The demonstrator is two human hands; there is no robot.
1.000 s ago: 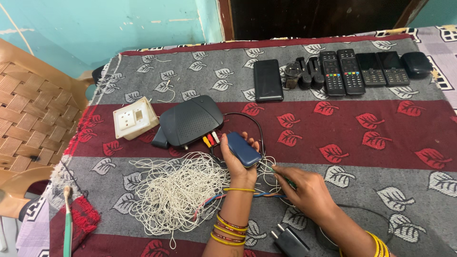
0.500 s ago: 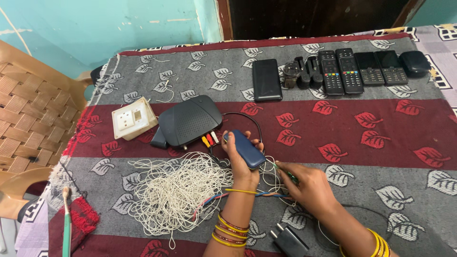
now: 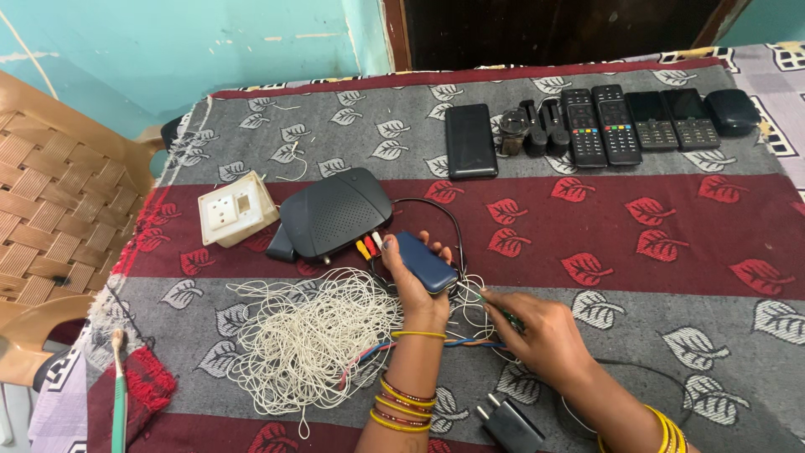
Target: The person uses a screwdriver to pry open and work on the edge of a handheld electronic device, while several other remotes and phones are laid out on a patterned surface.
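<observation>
Bangles ring both wrists at the bottom of the view, and beside the right forearm a black plug adapter [image 3: 510, 426] lies on the leaf-patterned cloth [image 3: 671, 285]. Just above it, the right hand [image 3: 541, 334] rests palm down, its fingers pinched together on thin wires [image 3: 470, 295] that run toward the other hand; what sits between the fingertips is too small to tell. Twisted blue and orange strands [image 3: 470, 342] pass under both wrists. To the left, a loose heap of white cord [image 3: 314, 340] spreads over the grey stripe of the cloth.

Slightly farther, the left hand [image 3: 417, 281] is raised off the cloth with fingers and thumb clamped around a small dark blue oblong device [image 3: 426, 262], held tilted, just beside the coloured plugs [image 3: 367, 245] at the back of a black set-top box [image 3: 334, 214]. A black cable [image 3: 444, 220] loops from the box around behind the hand. Left of the box sits a cream wall socket plate [image 3: 236, 207].

At the far edge, well apart from the hands, stands a row: a black power bank [image 3: 470, 140], small dark clips [image 3: 537, 127], two remotes [image 3: 599, 126], two keypad phones [image 3: 667, 119] and a dark case [image 3: 731, 111]. A woven plastic chair [image 3: 59, 201] stands at the left.
</observation>
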